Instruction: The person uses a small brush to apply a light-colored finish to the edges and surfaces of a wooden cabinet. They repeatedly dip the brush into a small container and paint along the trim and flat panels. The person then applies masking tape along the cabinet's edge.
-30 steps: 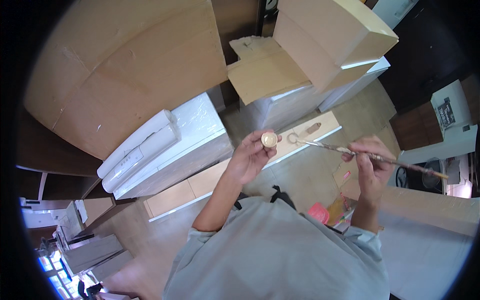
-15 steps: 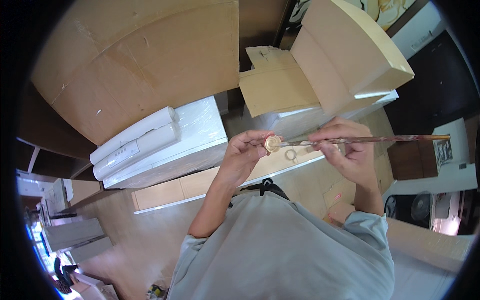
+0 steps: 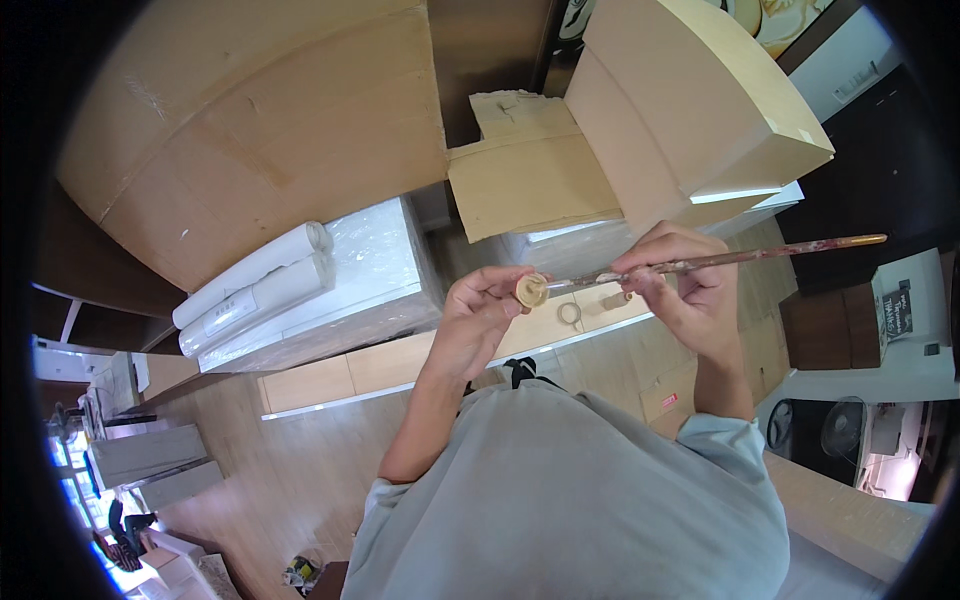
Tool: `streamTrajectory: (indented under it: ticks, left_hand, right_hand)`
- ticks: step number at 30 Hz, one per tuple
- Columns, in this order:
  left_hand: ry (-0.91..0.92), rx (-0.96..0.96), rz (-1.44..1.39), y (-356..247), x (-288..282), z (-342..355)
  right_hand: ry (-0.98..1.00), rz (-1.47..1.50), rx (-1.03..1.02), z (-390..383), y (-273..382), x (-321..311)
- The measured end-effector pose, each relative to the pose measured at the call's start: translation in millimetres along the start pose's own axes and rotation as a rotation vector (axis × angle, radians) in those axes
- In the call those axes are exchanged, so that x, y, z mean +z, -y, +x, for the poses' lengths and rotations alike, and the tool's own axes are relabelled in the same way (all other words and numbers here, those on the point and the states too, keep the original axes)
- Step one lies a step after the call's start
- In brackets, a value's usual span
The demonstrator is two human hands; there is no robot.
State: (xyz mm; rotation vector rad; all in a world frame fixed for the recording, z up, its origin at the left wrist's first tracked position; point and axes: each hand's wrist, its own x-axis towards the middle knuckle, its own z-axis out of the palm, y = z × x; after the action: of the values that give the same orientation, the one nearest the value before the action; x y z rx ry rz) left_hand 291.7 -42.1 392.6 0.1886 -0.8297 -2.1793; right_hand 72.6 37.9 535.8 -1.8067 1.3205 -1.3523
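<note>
Small cup point(image 3: 519, 292) in left hand point(image 3: 478, 312), beige contents point(image 3: 533, 292), brush point(image 3: 760, 255) at rim

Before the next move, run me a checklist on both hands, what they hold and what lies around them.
1. Left hand has a grip on the small round cup: ok, between thumb and fingers.
2. Right hand has a grip on the slender tool: ok, thumb and fingers around its shaft.
3. Tool's tip at the cup's opening: ok.
4. Tip touching the inside: cannot tell, too small to see.
5. Ring on the pale panel apart from both hands: ok.
6. White rolls away from both hands: ok, on the wrapped box to the left.
</note>
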Motion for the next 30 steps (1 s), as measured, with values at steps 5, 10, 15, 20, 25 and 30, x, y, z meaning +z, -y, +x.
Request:
streamTrajectory:
  ticks: [5,10,15,20,25,30]
  left_hand:
    - [-0.028,-0.044,-0.018,5,5,-1]
    - [-0.073,-0.022,-0.022,1,8,2]
    - [-0.102,-0.003,-0.031,-9,7,1]
    - [-0.076,-0.002,-0.054,-11,7,-7]
    - [-0.103,0.011,-0.156,-8,6,-14]
    - [-0.064,0.017,-0.295,4,-3,-16]
  right_hand:
    - [-0.087,0.060,0.072,-18,-4,1]
    - [-0.088,-0.005,-0.034,-23,-6,0]
    - [-0.148,0.018,-0.039,-24,-6,8]
    - [-0.184,0.057,-0.043,-26,0,17]
    - [-0.117,-0.066,-0.136,-37,0,9]
    - [-0.366,0.142,0.075,-83,-19,7]
